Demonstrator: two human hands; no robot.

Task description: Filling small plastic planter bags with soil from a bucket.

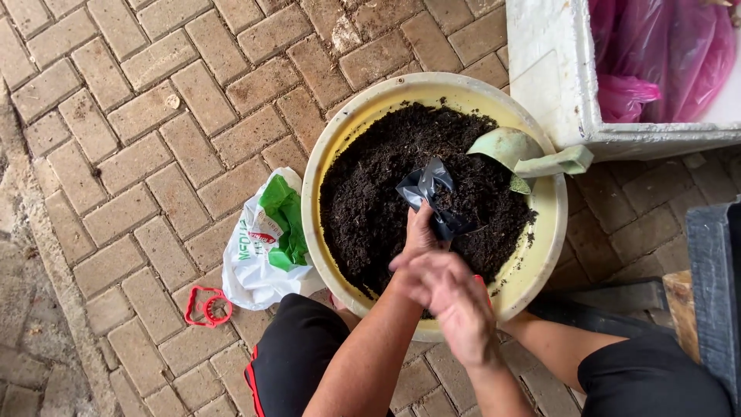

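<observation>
Both hands over soil basin (pixel 332 154): left hand (pixel 421 232) grip clutching black bag (pixel 432 197); right hand (pixel 455 305) grip unclear.

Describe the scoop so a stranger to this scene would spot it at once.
Start at the big round cream basin of dark soil on the brick paving. At its upper right rim, near the white foam box, lies the scoop, bowl on the soil and handle over the edge. It is the only pale green thing there, unlike the small black bag at the hands.
</observation>
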